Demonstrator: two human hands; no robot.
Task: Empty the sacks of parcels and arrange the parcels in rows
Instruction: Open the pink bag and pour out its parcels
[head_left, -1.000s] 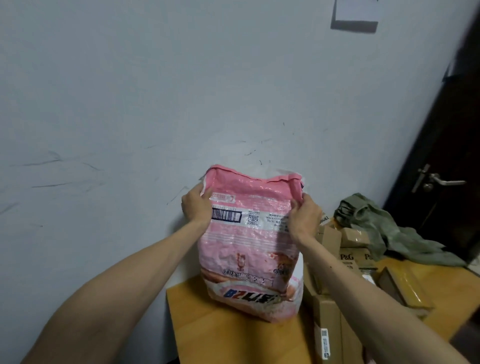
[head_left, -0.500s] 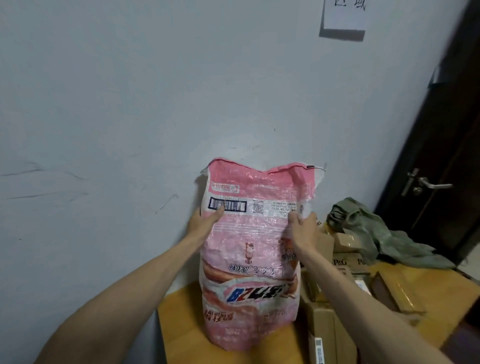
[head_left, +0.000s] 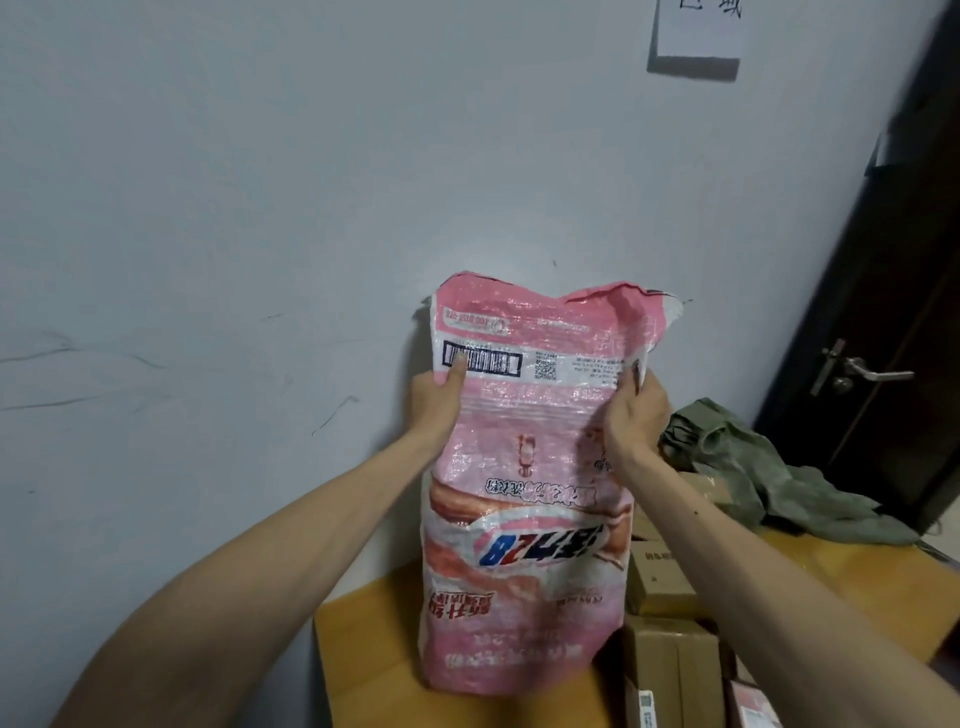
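Scuffed pale wall (head_left: 260, 208), paper notice (head_left: 696, 31) taped high, dark door (head_left: 883, 312) with metal handle (head_left: 862, 370), orange table (head_left: 363, 649)

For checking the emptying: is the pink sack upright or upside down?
Upside down: the print on the pink sack reads inverted.

Dim, flat indoor light, cool cast on wall (head_left: 260, 208). Hard shadow under paper note (head_left: 696, 26). Faint sheen on pink sack (head_left: 524, 467). Lower sack edge motion-blurred. Wide-angle bending at edges; door (head_left: 883, 312) nearly black.
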